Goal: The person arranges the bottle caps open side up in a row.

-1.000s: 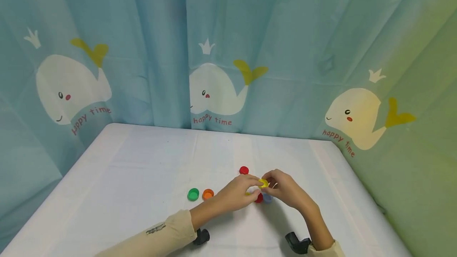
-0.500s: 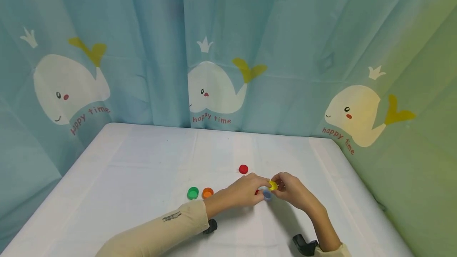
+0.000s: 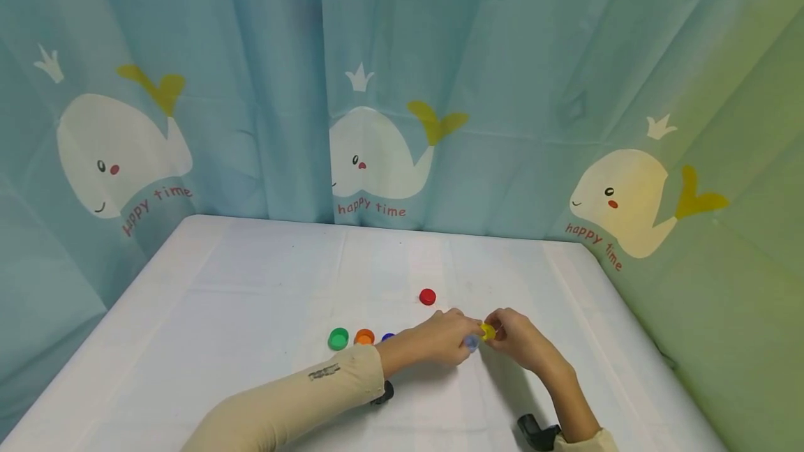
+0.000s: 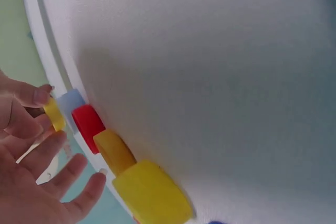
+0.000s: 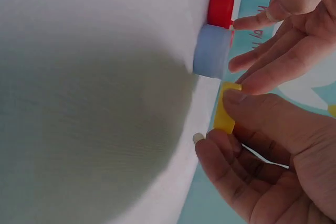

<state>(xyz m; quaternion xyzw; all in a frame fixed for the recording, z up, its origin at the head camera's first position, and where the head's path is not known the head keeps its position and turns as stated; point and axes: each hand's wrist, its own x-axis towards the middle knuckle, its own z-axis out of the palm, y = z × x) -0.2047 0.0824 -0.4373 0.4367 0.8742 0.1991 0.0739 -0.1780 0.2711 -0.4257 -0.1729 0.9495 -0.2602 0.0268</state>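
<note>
My right hand [image 3: 518, 342] pinches a small yellow bottle cap [image 5: 227, 108] between thumb and fingers, above the table. Reaching in from the left, my left hand [image 3: 440, 335] has its fingers spread and fairly straight, with a fingertip against or very near that cap. Just below the hands stands a light blue cap [image 5: 211, 51], with a red cap [image 4: 88, 120] beside it. An orange-yellow cap [image 4: 114, 151] and a larger-looking yellow cap [image 4: 152, 195] follow in the left wrist view. In the head view the left hand hides most of this row.
Left of the hands lie a green cap [image 3: 338, 339], an orange cap [image 3: 364, 337] and a partly hidden blue cap [image 3: 388, 336]. Farther back is another red cap [image 3: 427, 296]. A curtain [image 3: 283, 89] with whale prints hangs behind the white table [image 3: 270, 264].
Both hands have shifted to the right with the yellow cap. The left forearm has uncovered part of the blue cap and the left hand now covers the red cap in the row.
</note>
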